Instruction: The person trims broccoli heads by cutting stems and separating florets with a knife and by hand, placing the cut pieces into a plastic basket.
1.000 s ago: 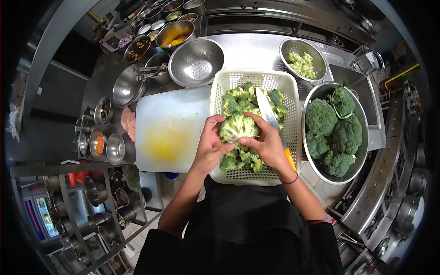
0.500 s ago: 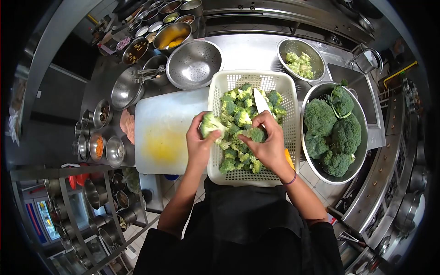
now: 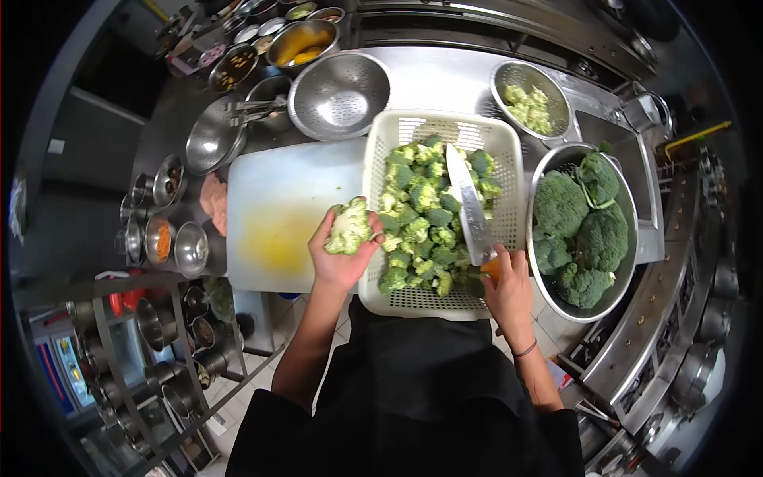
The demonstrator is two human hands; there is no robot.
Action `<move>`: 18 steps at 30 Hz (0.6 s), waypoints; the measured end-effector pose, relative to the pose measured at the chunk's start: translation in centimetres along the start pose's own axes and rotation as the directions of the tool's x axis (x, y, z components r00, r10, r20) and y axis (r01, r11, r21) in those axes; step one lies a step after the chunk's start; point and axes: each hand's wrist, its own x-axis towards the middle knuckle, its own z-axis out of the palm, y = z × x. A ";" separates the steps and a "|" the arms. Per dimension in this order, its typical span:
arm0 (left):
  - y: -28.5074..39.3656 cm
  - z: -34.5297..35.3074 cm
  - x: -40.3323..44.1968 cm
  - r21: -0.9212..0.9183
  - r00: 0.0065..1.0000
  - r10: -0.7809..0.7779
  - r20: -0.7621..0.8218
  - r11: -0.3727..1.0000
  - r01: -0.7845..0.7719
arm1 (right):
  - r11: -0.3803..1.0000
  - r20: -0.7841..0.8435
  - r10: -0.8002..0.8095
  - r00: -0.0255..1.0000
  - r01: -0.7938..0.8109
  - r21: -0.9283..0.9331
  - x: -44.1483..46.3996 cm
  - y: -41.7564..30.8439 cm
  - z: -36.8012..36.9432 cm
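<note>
My left hand [image 3: 342, 258] is closed around a piece of broccoli [image 3: 347, 225], its pale cut stem side turned up. It is over the edge between the cutting board and the basket. On the right, my right hand [image 3: 509, 290] grips the orange handle of a kitchen knife [image 3: 470, 208]. The wide blade points away from me and lies over the cut broccoli florets [image 3: 419, 219], inside the cream plastic basket [image 3: 372, 163]. Part of the handle is hidden under my fingers.
Whole broccoli heads [image 3: 600, 238] fill a steel bowl [image 3: 543, 308] on the right. Behind it, a colander [image 3: 568, 119] holds pale green pieces. A white cutting board [image 3: 306, 187] with a yellow stain is at left, below a large steel colander [image 3: 338, 91]. Small bowls stand further left.
My right hand has moved from the middle of the basket to its right edge and taken hold of the knife handle. My left hand has turned the broccoli and shifted slightly left.
</note>
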 end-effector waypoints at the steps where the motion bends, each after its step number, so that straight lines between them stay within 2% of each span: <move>1: -0.2 0.1 0.2 -0.024 0.999 -0.004 0.045 1.000 0.005 | 0.998 -0.021 0.051 0.998 -0.051 0.032 -0.2 0.4 0.1; 2: -0.3 0.4 0.3 -0.011 0.998 0.028 -0.048 1.000 -0.029 | 0.992 -0.038 0.080 0.996 -0.076 0.102 -0.3 0.8 0.4; 3: -0.2 0.8 0.4 0.009 0.988 0.064 -0.141 0.998 -0.063 | 0.991 -0.048 0.095 0.994 -0.090 0.097 -0.3 1.0 0.6; 4: -0.1 -0.5 0.6 -0.061 0.997 0.052 -0.056 0.997 -0.055 | 0.990 -0.026 0.099 0.995 -0.096 0.101 -0.3 1.1 0.9; 7: -0.6 -0.9 1.0 -0.029 0.998 0.052 -0.032 0.998 -0.053 | 0.985 0.008 0.122 0.992 -0.122 0.124 0.3 2.0 2.1; 9: -1.0 -1.2 1.3 -0.016 0.997 0.038 -0.069 0.999 -0.039 | 0.963 0.033 0.083 0.996 -0.089 0.255 1.1 2.6 2.8; 10: -1.2 -1.8 1.4 -0.046 0.999 0.005 -0.035 0.999 -0.007 | 0.928 0.128 0.141 0.982 -0.176 0.328 1.8 2.5 2.9; 11: -1.4 -2.1 1.5 -0.076 1.000 -0.023 0.000 0.997 0.023 | 0.928 0.123 0.145 0.982 -0.178 0.327 1.9 2.4 2.6; 13: -1.7 -1.1 1.6 -0.110 0.998 -0.058 -0.021 0.992 0.055 | 0.778 0.226 0.229 0.947 -0.318 0.542 2.4 1.9 2.1; 15: -1.9 -0.4 1.5 -0.161 0.991 -0.095 -0.096 0.984 0.079 | 0.558 0.263 0.166 0.950 -0.311 0.770 1.8 2.6 2.1; 17: -2.2 0.1 1.6 -0.149 0.995 -0.080 -0.055 0.986 0.071 | 0.422 0.226 0.083 0.971 -0.240 0.875 0.8 1.8 0.4; 18: -2.4 0.1 1.8 -0.146 0.997 -0.078 -0.007 0.986 0.076 | 0.421 0.162 0.046 0.986 -0.166 0.892 0.5 1.1 0.0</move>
